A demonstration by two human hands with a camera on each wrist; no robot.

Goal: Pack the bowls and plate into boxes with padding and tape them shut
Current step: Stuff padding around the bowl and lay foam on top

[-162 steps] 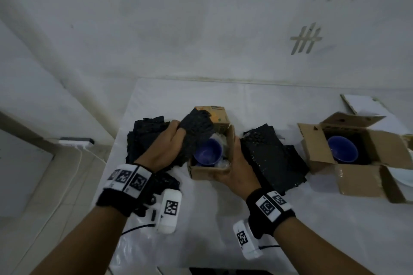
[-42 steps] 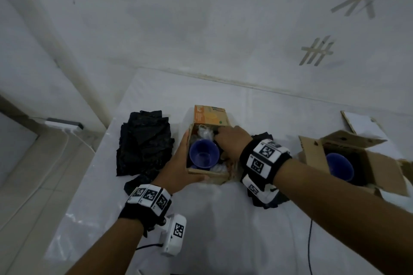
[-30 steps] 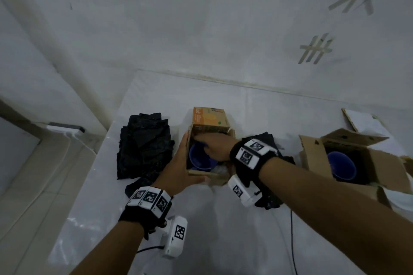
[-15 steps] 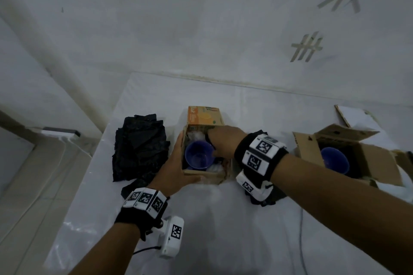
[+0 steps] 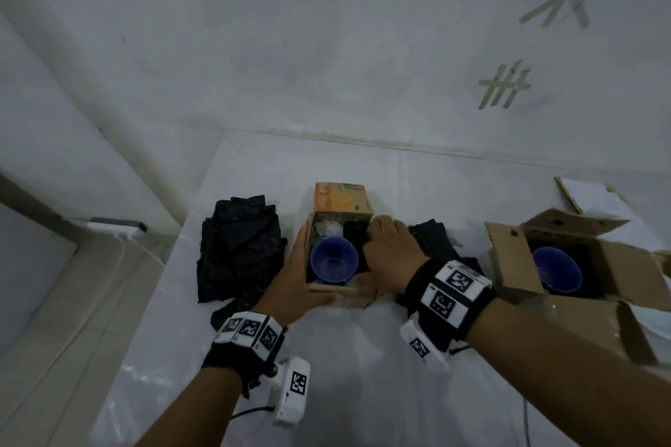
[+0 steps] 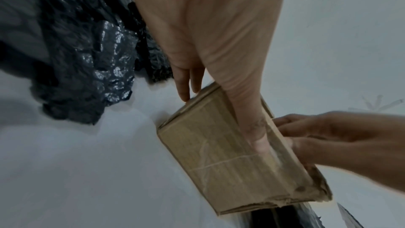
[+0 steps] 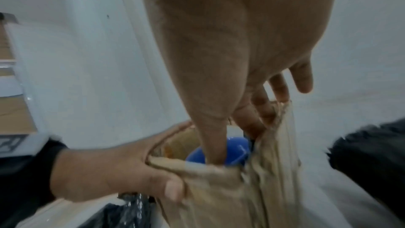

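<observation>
A small open cardboard box (image 5: 341,296) stands mid-table with a blue bowl (image 5: 334,261) inside. My left hand (image 5: 301,276) clasps its near left corner, fingers along the left wall and thumb across the front (image 6: 221,120). My right hand (image 5: 386,250) dips into the box's right side. Its thumb sits beside the bowl (image 7: 238,152) and its fingers (image 7: 258,120) go down along the right wall. They press black padding (image 5: 357,238) down between bowl and wall. A second open box (image 5: 613,265) at the right holds another blue bowl (image 5: 557,268).
A pile of black bubble wrap (image 5: 239,250) lies left of the small box, and another pile (image 5: 435,243) lies just right of it under my right wrist. A flat white sheet (image 5: 588,196) lies at the back right. The wall runs along the table's far edge.
Earlier my left hand held black padding over the box; now it grips the box's corner. My right hand has moved across the inside of the box to its right side, where padding now shows.
</observation>
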